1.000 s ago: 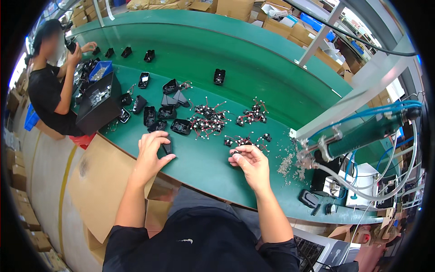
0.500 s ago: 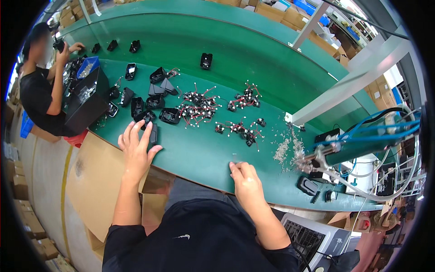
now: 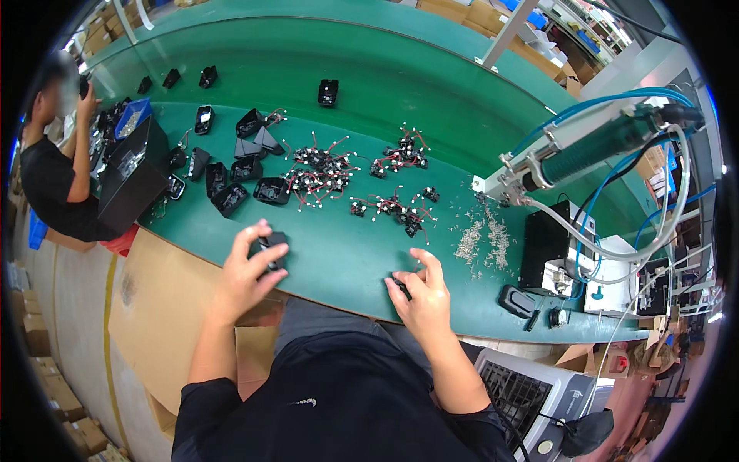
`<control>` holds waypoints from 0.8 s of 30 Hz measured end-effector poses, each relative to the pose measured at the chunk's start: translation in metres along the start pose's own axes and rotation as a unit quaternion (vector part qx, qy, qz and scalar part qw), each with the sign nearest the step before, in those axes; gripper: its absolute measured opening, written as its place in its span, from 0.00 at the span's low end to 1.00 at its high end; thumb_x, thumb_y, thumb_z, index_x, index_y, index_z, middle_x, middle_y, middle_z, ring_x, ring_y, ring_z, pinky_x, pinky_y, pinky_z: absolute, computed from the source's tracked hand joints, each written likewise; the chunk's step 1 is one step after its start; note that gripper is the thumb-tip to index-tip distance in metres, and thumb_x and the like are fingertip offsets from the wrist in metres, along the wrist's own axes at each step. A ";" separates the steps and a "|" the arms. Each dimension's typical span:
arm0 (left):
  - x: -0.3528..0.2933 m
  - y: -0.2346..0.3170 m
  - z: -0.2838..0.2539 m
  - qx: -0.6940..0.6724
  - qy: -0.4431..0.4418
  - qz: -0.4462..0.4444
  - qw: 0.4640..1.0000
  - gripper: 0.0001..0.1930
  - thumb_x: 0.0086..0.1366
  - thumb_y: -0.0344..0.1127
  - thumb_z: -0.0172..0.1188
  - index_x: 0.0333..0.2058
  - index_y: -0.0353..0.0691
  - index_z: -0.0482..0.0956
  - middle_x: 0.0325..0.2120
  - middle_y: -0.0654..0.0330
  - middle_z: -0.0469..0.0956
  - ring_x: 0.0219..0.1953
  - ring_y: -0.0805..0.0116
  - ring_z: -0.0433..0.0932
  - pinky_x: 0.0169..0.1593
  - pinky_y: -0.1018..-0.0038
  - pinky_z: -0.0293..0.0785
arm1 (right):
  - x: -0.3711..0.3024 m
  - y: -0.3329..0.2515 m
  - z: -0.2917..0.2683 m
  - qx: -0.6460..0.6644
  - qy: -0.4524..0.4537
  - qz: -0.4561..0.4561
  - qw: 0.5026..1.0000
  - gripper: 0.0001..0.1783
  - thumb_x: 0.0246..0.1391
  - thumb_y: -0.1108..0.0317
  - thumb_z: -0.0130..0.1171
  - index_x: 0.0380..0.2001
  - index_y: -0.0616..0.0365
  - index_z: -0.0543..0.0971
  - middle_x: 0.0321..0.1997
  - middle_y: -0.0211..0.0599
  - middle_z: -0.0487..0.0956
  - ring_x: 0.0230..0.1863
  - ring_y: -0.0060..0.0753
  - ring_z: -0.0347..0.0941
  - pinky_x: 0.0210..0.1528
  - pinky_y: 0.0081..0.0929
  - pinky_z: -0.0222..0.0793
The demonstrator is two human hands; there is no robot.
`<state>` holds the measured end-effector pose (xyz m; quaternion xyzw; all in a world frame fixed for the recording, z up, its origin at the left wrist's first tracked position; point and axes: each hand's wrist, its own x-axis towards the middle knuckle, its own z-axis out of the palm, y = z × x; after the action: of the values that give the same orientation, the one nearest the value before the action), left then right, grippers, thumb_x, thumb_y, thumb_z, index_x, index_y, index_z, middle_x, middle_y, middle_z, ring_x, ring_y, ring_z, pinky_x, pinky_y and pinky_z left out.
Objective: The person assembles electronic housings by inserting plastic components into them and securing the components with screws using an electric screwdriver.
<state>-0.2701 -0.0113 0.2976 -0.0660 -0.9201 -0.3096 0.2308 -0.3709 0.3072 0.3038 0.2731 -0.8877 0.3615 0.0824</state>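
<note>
Near the front edge of the green workbench (image 3: pixel 339 254), my left hand (image 3: pixel 248 273) has its thumb and fingers around a black plastic housing (image 3: pixel 271 248). My right hand (image 3: pixel 425 299), further right over the bench, pinches a small dark part (image 3: pixel 399 287) between thumb and fingertips; its kind is too small to tell. Behind my left hand lie several open black housings (image 3: pixel 229 199). Past the middle are tangled clusters of small black parts with red wires and white connectors (image 3: pixel 319 173), with smaller clusters (image 3: pixel 400 215) to their right.
Loose screws (image 3: pixel 481 242) are scattered at the right. Above them hangs a green power screwdriver (image 3: pixel 593 150) with blue hoses. A black machine box (image 3: pixel 546 246) and a black case (image 3: pixel 517 300) stand nearby. At the left, a co-worker (image 3: pixel 58 169) sits beside a black bin (image 3: pixel 132 177).
My left hand has taken hold of a housing and drawn it nearer. The right hand's fingers have spread somewhat, a dark part now showing in them. The screwdriver has swung up and away.
</note>
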 end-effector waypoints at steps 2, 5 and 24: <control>0.001 0.018 0.014 -0.080 -0.016 0.016 0.997 0.34 0.47 0.25 0.80 0.55 0.44 0.81 0.58 0.51 0.68 0.62 0.48 0.74 0.60 0.58 0.77 | 0.001 0.001 -0.001 0.011 0.021 -0.036 0.999 0.12 0.46 0.69 0.77 0.34 0.61 0.85 0.55 0.45 0.78 0.30 0.40 0.77 0.36 0.35 0.78; 0.014 0.055 0.033 -0.201 -0.033 -0.088 0.975 0.47 0.46 0.30 0.82 0.67 0.45 0.71 0.59 0.52 0.67 0.59 0.54 0.73 0.54 0.62 0.78 | 0.002 0.011 0.003 0.022 0.011 -0.065 0.998 0.12 0.47 0.73 0.77 0.33 0.62 0.83 0.48 0.42 0.82 0.32 0.33 0.81 0.32 0.31 0.79; 0.049 0.072 0.077 -0.050 -0.110 0.047 0.991 0.43 0.49 0.38 0.79 0.66 0.44 0.73 0.56 0.55 0.71 0.58 0.54 0.71 0.59 0.60 0.63 | -0.002 0.001 -0.037 -0.017 -0.075 -0.015 0.997 0.20 0.49 0.74 0.70 0.48 0.51 0.83 0.57 0.38 0.79 0.50 0.46 0.80 0.48 0.40 0.81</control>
<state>-0.3235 0.0916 0.3050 -0.1544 -0.9190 -0.3352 0.1383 -0.3718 0.3348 0.3293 0.3112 -0.8932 0.3236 0.0254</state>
